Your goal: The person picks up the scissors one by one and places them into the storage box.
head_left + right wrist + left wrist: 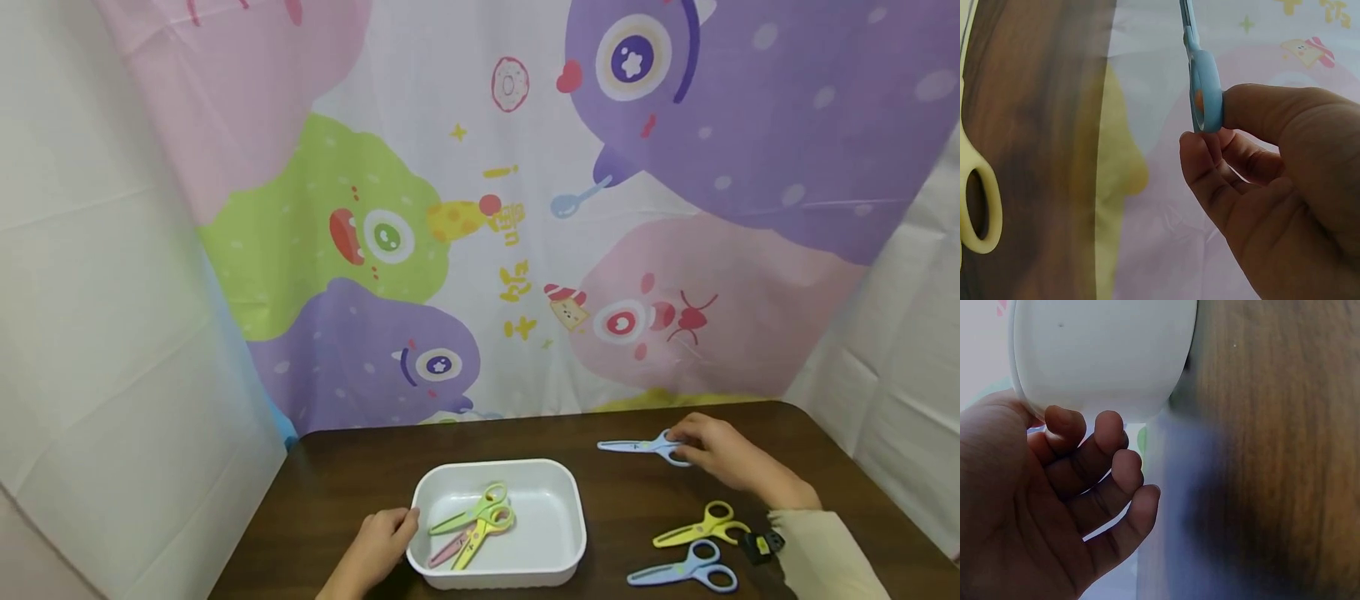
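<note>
Blue scissors [636, 447] are being pinched at the handle by the right hand [733, 454], right of the tray [551, 525] and past its far edge; whether the blades are touching the table [345, 475] is hard to tell. The left hand [377, 546] is gripping the tray's left edge. Inside the tray, green scissors [456, 521], yellow scissors [472, 546] and pink scissors [448, 548] are overlapping. Right of the tray, another yellow pair [678, 535] and a second blue pair [662, 574] are lying close together. Behind the tray, a printed cloth [525, 250] is hanging.
</note>
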`<state>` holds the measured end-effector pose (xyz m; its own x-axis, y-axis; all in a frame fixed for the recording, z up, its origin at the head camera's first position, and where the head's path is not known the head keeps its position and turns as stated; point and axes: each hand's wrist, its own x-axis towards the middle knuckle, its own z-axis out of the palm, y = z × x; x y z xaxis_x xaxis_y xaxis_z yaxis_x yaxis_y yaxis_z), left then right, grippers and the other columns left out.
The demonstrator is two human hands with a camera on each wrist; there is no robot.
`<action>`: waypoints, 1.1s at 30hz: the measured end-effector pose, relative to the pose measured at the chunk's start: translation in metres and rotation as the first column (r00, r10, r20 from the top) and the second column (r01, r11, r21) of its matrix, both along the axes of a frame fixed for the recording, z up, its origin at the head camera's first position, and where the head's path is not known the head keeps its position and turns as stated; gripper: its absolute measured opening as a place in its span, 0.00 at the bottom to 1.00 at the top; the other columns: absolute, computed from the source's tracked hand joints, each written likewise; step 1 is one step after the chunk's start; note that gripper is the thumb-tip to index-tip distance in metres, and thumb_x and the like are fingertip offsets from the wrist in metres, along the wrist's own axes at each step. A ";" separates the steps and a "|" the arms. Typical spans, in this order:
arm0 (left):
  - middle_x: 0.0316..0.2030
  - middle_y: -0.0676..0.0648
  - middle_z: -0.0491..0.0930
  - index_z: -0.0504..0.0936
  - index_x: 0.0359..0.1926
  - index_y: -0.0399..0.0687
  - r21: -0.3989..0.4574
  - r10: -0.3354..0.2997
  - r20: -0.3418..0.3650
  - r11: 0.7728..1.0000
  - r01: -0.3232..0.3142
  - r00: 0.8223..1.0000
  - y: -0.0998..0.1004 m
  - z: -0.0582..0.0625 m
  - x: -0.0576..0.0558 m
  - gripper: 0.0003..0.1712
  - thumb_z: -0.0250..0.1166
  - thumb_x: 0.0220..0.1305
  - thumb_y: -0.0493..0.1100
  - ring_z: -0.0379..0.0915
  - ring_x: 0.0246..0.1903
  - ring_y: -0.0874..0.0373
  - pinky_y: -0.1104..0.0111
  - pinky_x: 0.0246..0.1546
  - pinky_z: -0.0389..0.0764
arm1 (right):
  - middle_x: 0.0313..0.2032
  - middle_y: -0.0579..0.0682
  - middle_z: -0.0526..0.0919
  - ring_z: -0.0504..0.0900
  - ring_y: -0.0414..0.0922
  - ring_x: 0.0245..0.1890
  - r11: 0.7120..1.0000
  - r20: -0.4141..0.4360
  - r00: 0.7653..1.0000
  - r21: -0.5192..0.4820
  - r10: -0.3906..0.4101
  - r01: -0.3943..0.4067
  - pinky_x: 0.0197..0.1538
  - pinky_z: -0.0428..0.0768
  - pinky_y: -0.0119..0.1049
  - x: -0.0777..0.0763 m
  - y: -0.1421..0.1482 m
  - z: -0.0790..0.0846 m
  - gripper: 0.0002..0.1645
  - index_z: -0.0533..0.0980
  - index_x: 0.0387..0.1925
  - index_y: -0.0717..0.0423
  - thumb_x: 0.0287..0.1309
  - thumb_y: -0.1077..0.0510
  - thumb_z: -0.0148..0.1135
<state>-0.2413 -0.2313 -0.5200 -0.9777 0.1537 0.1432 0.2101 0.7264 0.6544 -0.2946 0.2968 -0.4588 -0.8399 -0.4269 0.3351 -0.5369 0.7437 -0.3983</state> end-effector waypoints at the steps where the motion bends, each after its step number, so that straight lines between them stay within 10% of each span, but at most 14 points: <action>1: 0.15 0.57 0.69 0.75 0.20 0.50 -0.002 0.002 0.000 1.000 -0.002 1.000 0.000 0.000 0.000 0.23 0.57 0.76 0.48 0.64 0.18 0.67 0.72 0.23 0.68 | 0.39 0.47 0.82 0.79 0.39 0.39 1.000 -0.001 1.000 0.000 0.009 -0.009 0.40 0.80 0.36 -0.001 -0.001 0.000 0.05 0.85 0.40 0.58 0.61 0.65 0.69; 33: 0.15 0.58 0.69 0.74 0.19 0.50 0.018 -0.006 -0.023 1.000 0.007 1.000 0.000 0.001 0.001 0.23 0.59 0.74 0.47 0.64 0.18 0.68 0.73 0.23 0.68 | 0.41 0.49 0.83 0.82 0.47 0.42 0.989 -0.054 0.993 0.107 0.108 -0.102 0.47 0.82 0.45 -0.013 -0.033 0.026 0.07 0.84 0.42 0.59 0.62 0.64 0.69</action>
